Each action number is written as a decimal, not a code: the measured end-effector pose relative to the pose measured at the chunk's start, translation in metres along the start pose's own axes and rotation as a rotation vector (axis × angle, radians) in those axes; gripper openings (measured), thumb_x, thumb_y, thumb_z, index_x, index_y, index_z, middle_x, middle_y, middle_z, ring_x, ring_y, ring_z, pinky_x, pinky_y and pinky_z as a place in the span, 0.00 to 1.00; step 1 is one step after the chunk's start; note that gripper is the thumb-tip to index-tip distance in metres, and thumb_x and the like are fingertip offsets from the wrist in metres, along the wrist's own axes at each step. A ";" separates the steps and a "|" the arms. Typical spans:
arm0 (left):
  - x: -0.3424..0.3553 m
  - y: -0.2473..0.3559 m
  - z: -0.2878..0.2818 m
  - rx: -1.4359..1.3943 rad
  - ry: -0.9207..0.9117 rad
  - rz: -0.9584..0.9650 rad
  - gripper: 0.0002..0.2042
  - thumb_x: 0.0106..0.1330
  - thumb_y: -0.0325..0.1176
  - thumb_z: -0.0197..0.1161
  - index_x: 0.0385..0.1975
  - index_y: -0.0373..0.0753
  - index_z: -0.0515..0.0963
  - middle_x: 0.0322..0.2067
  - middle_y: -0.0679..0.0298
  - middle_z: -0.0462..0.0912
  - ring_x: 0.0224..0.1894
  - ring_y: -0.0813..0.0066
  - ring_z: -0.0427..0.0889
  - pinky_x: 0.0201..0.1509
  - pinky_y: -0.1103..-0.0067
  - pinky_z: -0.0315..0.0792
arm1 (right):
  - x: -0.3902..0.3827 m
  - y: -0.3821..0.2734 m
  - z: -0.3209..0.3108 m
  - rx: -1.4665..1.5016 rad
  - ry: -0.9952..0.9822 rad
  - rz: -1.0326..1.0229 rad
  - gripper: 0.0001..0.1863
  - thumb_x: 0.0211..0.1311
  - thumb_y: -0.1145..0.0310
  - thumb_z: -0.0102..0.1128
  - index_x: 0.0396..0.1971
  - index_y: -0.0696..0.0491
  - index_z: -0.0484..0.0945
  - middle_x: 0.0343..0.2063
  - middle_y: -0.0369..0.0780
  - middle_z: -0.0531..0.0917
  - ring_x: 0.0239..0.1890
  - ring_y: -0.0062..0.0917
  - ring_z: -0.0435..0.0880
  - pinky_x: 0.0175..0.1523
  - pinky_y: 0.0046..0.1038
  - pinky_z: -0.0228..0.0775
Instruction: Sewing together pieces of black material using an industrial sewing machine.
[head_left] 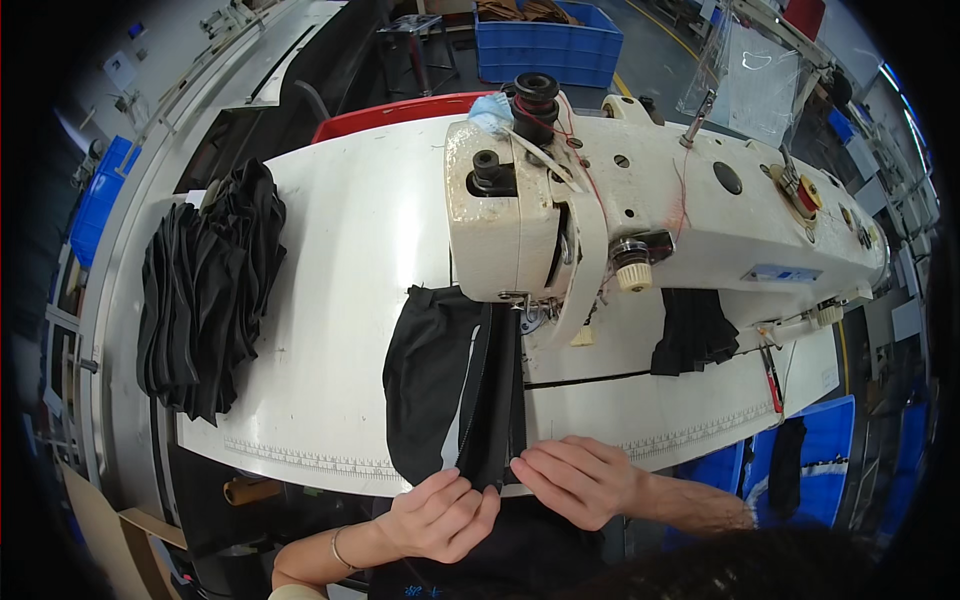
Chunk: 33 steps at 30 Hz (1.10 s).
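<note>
Left hand (445,517): you pinch the near edge of the black fabric (424,385) with it, in front of the sewing machine (665,190).
Right hand (580,482): you hold the fabric's near right corner, also in front of the machine.
Black fabric: its far end reaches under the machine.
Dark pile (205,295): left of the machine.
Blue crate (548,55): well behind the machine.

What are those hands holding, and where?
The left hand pinches the black fabric piece at its near edge; the right hand has its fingertips on the piece's right edge, near the same end.
</note>
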<state>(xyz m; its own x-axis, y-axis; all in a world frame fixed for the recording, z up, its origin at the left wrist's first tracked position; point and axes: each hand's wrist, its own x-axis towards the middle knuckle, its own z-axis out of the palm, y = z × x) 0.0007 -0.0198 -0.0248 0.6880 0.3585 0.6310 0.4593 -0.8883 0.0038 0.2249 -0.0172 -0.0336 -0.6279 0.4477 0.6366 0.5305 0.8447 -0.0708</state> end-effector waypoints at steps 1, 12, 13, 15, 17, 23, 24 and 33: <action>-0.001 -0.002 0.001 -0.001 0.000 -0.002 0.08 0.45 0.25 0.60 0.27 0.40 0.79 0.26 0.68 0.71 0.33 0.75 0.73 0.37 0.80 0.69 | 0.001 -0.001 -0.001 0.007 0.003 0.006 0.15 0.48 0.71 0.56 0.37 0.61 0.79 0.37 0.41 0.78 0.39 0.27 0.79 0.38 0.24 0.72; 0.045 -0.126 -0.036 -0.565 0.018 -0.901 0.07 0.57 0.21 0.55 0.33 0.32 0.79 0.25 0.63 0.75 0.30 0.76 0.73 0.36 0.84 0.65 | -0.022 -0.006 0.009 0.021 -0.260 -0.040 0.14 0.47 0.71 0.55 0.34 0.61 0.78 0.39 0.43 0.77 0.47 0.32 0.76 0.47 0.25 0.70; 0.051 -0.122 -0.040 -0.375 -0.033 -0.735 0.09 0.54 0.21 0.57 0.33 0.35 0.81 0.25 0.64 0.73 0.28 0.76 0.73 0.35 0.84 0.65 | -0.024 -0.006 0.011 0.012 -0.245 -0.017 0.14 0.46 0.71 0.55 0.34 0.61 0.78 0.39 0.43 0.77 0.48 0.33 0.75 0.49 0.26 0.70; 0.051 -0.086 -0.048 -0.288 -0.207 -0.562 0.11 0.49 0.21 0.58 0.33 0.35 0.81 0.27 0.64 0.72 0.29 0.76 0.73 0.34 0.83 0.66 | -0.027 -0.009 0.013 0.014 -0.260 0.010 0.15 0.46 0.71 0.55 0.34 0.62 0.78 0.39 0.43 0.77 0.48 0.33 0.75 0.49 0.28 0.70; 0.049 -0.050 -0.045 -0.223 -0.430 -0.012 0.10 0.46 0.26 0.60 0.30 0.33 0.80 0.34 0.61 0.77 0.33 0.72 0.76 0.34 0.81 0.69 | -0.023 -0.010 0.009 0.026 -0.249 -0.002 0.15 0.46 0.71 0.55 0.35 0.62 0.78 0.39 0.43 0.77 0.48 0.34 0.76 0.50 0.29 0.70; 0.012 -0.007 0.018 -0.074 -0.321 0.062 0.10 0.50 0.26 0.56 0.30 0.30 0.79 0.39 0.53 0.80 0.33 0.75 0.77 0.31 0.86 0.68 | -0.028 -0.009 0.009 0.070 -0.259 0.051 0.15 0.45 0.69 0.54 0.34 0.62 0.78 0.40 0.43 0.77 0.50 0.35 0.75 0.52 0.32 0.70; 0.011 -0.007 0.018 -0.077 -0.325 0.060 0.10 0.50 0.26 0.56 0.30 0.30 0.79 0.39 0.53 0.80 0.33 0.75 0.77 0.31 0.86 0.68 | -0.029 -0.009 0.009 0.057 -0.257 0.041 0.15 0.45 0.70 0.54 0.34 0.62 0.78 0.40 0.43 0.76 0.51 0.36 0.75 0.53 0.32 0.69; 0.064 -0.084 -0.039 -0.486 -0.085 -0.638 0.10 0.57 0.17 0.50 0.34 0.30 0.78 0.34 0.54 0.83 0.30 0.68 0.80 0.38 0.82 0.72 | -0.032 -0.007 0.013 -0.012 -0.267 -0.051 0.14 0.45 0.70 0.54 0.33 0.61 0.78 0.39 0.43 0.76 0.51 0.39 0.74 0.52 0.32 0.70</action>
<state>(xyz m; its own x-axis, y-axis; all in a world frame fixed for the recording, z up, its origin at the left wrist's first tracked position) -0.0154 0.0664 0.0453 0.4250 0.8419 0.3325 0.4952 -0.5237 0.6931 0.2346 -0.0335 -0.0634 -0.7813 0.4672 0.4139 0.4999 0.8655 -0.0334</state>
